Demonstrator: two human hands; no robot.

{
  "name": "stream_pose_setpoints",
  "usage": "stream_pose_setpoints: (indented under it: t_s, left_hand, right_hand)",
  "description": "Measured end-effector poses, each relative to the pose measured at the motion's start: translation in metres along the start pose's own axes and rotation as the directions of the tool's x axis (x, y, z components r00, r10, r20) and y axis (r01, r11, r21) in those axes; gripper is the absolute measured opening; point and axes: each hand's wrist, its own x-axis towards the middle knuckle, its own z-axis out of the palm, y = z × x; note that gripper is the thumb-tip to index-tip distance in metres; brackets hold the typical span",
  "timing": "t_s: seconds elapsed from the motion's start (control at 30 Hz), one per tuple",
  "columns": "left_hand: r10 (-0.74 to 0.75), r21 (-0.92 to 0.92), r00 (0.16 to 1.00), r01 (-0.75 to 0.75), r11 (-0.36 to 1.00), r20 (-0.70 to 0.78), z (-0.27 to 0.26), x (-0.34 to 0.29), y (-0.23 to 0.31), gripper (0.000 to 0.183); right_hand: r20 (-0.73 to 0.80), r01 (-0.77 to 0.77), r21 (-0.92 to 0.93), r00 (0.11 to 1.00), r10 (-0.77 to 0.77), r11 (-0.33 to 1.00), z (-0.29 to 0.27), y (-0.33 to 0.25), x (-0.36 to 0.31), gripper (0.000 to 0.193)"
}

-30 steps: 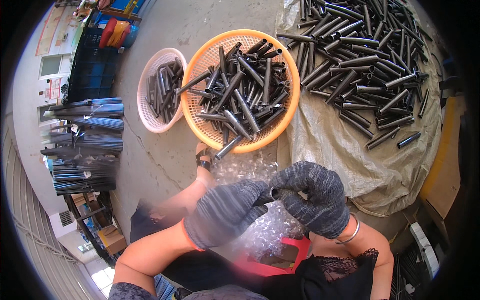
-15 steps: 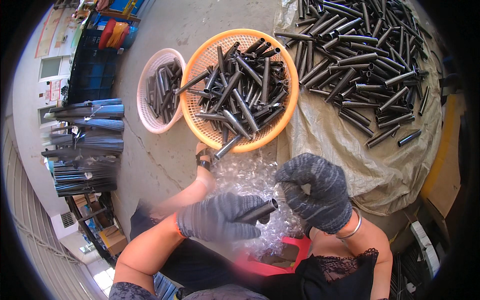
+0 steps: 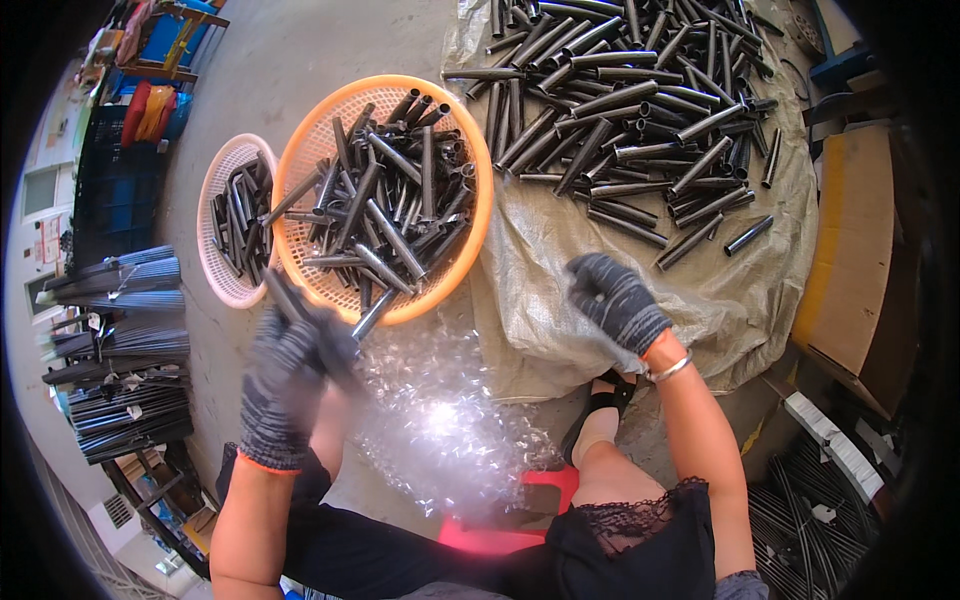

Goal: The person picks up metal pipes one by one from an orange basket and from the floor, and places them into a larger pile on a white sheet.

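My left hand [image 3: 285,385], in a dark grey knitted glove with an orange cuff, is closed round a short black tube [image 3: 288,296]. The hand and tube are smeared by motion, just in front of the large orange basket [image 3: 483,215] heaped with similar tubes. My right hand [image 3: 615,300], gloved the same way, is above the tan sheet [image 3: 560,280]. Its fingers are loosely bent and apart, with nothing seen in them. Past it lies a big loose pile of black tubes [image 3: 640,130].
A smaller pink basket [image 3: 212,262] of black tubes stands left of the orange one. Clear plastic scraps [image 3: 440,420] cover the floor between my legs, by a red stool [image 3: 495,538]. Bundled rods [image 3: 130,350] are stacked at far left; a cardboard box [image 3: 850,250] stands at right.
My left hand has moved forward and left with the tube, toward the baskets. My right hand has left the spot beside it, reaching forward toward the pile, and its fingers have loosened. The view has shifted right.
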Motion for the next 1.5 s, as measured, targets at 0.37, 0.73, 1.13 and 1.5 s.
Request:
stream_pose_setpoints:
  t_s: [0.37, 0.73, 1.13, 1.5]
  left_hand:
    - [-0.042, 0.255, 0.995, 0.016, 0.967, 0.094, 0.006, -0.014, -0.001, 0.052]
    - [-0.106, 0.299, 0.968, 0.033, 0.954, 0.229, 0.014, -0.022, -0.003, 0.048]
    - [-0.028, 0.378, 0.978, -0.053, 0.924, 0.206, 0.024, -0.028, -0.011, 0.045]
    - [-0.069, 0.458, 0.954, -0.076, 0.885, 0.291, 0.014, -0.038, -0.024, 0.033]
  right_hand:
    - [-0.508, -0.542, -0.375, 0.799, 0.322, 0.752, -0.044, 0.101, 0.034, 0.050]
    - [-0.190, -0.149, -0.797, 0.982, -0.009, 0.585, -0.035, 0.129, 0.002, 0.017]
    - [0.336, -0.095, 0.669, 0.923, -0.186, 0.738, 0.050, -0.076, -0.018, 0.010]
    - [0.204, 0.010, 0.660, 0.960, -0.192, 0.751, 0.054, -0.125, -0.012, 0.008]
